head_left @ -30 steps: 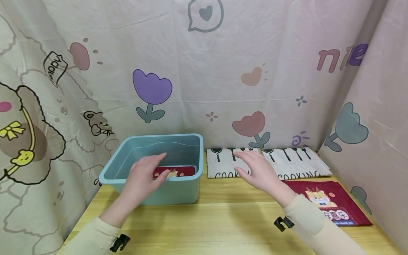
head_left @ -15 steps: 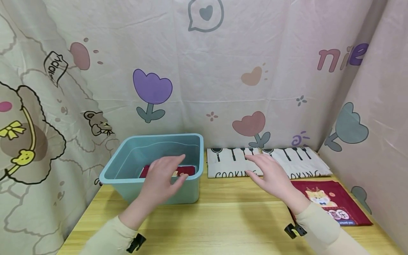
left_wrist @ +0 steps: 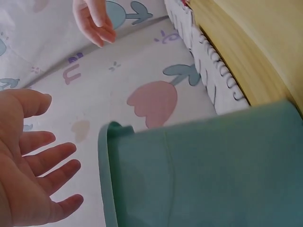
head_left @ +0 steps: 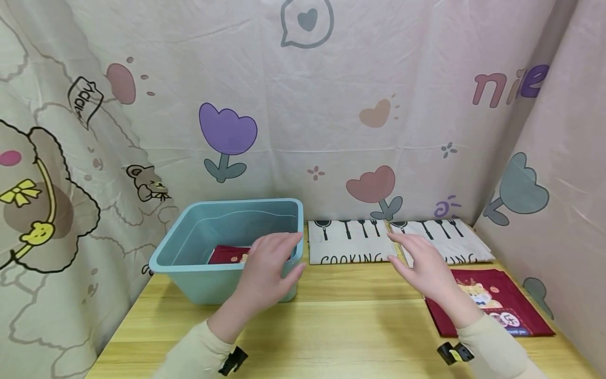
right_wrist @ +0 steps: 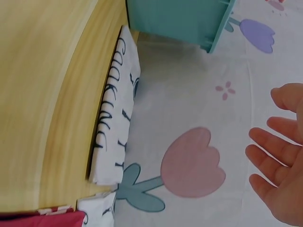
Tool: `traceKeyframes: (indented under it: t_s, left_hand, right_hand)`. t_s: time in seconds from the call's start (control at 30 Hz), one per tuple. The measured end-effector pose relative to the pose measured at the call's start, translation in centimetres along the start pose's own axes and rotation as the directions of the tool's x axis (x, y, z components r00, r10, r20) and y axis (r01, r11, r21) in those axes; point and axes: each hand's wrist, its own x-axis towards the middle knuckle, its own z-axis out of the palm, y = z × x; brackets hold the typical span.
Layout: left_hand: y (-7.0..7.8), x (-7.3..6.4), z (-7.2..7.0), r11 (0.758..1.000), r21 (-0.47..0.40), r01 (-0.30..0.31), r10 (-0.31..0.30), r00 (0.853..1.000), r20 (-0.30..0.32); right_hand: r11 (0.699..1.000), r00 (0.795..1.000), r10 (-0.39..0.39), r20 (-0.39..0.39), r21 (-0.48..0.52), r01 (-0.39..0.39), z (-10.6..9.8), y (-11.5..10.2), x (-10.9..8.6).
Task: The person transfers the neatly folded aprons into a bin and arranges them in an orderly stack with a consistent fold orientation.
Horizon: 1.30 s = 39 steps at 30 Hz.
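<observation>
My left hand (head_left: 271, 266) hovers at the right front of the teal plastic bin (head_left: 196, 287), fingers relaxed and holding nothing. In the left wrist view its fingers are spread beside the bin's rim (left_wrist: 105, 165). A dark red folded cloth (head_left: 227, 255) with a printed picture lies inside the bin, partly hidden by that hand. My right hand (head_left: 423, 266) hangs in the air with loose fingers, in front of the white folded cloths printed with utensils. Behind its wrist, on the table, lies a dark red folded item (head_left: 513, 295) with a cartoon dog print.
Two white folded cloths lie side by side along the back of the wooden table (head_left: 341, 326), a left one (head_left: 347, 245) and a right one (head_left: 454, 242). A printed curtain (head_left: 303, 105) hangs behind and at both sides.
Both hands have moved to the right, the left one from over the bin's middle to its right front corner. The bin and cloths stay put.
</observation>
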Motion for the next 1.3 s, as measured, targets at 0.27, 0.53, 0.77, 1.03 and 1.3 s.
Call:
traceKeyframes:
  t_s: [0.27,0.53,0.77,1.03,1.3]
  left_hand:
    - [1.3,1.0,1.3,0.998,-0.059,-0.036,0.035,0.999,-0.032]
    - [2.8,1.7,2.7,0.99,-0.124,-0.067,0.059,0.996,-0.063]
    - [4.2,2.2,3.9,0.981,-0.19,-0.049,0.037,0.997,-0.064]
    - [5.5,2.4,6.4,0.976,-0.217,0.032,-0.03,0.999,0.012]
    - [6.3,2.1,9.0,0.903,-0.362,0.232,-0.195,0.971,0.136]
  right_hand:
    - [0.997,0.997,0.071,-0.019,-0.004,-0.071,-0.9,1.1,-1.4]
    - [0.988,0.988,0.154,-0.027,-0.003,-0.154,-1.9,2.5,-2.7]
    - [0.968,0.968,0.249,-0.022,-0.001,-0.249,-3.0,3.2,-3.6]
    - [0.934,0.933,0.358,-0.041,0.008,-0.358,-4.5,4.5,-5.0]
    - [0.887,0.887,0.461,-0.031,-0.003,-0.462,-4.9,6.8,-6.7]
